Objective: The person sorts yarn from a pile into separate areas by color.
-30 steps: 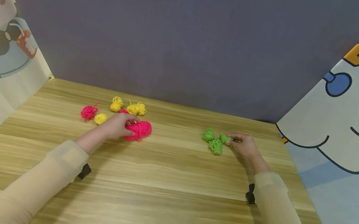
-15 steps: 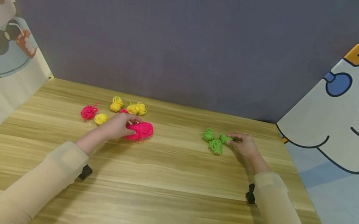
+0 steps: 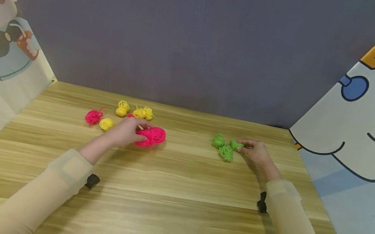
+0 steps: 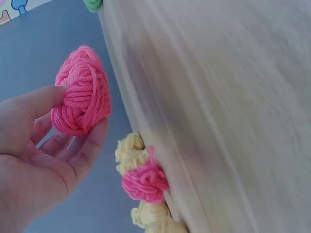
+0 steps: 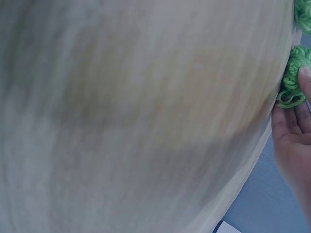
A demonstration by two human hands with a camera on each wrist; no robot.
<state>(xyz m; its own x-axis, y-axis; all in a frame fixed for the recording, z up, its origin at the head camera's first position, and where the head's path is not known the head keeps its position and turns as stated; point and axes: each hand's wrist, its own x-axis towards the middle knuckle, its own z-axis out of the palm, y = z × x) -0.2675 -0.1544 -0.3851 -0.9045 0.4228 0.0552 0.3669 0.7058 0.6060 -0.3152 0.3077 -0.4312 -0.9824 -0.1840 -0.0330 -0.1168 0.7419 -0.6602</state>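
Observation:
My left hand (image 3: 125,130) grips a bright pink ball of yarn (image 3: 153,136) between thumb and fingers. In the left wrist view, the thumb presses one side of the pink yarn ball (image 4: 82,97) and the fingertips support it from below. At the right, my right hand (image 3: 257,152) pinches a small green ball of yarn (image 3: 235,144) at the table. Two more green yarn balls lie close against it, one at the left (image 3: 218,140) and one in front (image 3: 226,153). In the right wrist view the held green yarn (image 5: 294,73) shows loose loops near the fingers.
Behind and left of my left hand lie a pink yarn ball (image 3: 93,117), a yellow ball (image 3: 107,124), another yellow one (image 3: 122,109) and a yellow cluster (image 3: 143,113). A pink bit (image 3: 130,115) is mostly hidden. A grey wall (image 3: 183,50) borders the wooden table (image 3: 171,213).
My left hand has shifted slightly right with the pink yarn ball, away from the yellow ones. The right hand and the green yarn stay in place.

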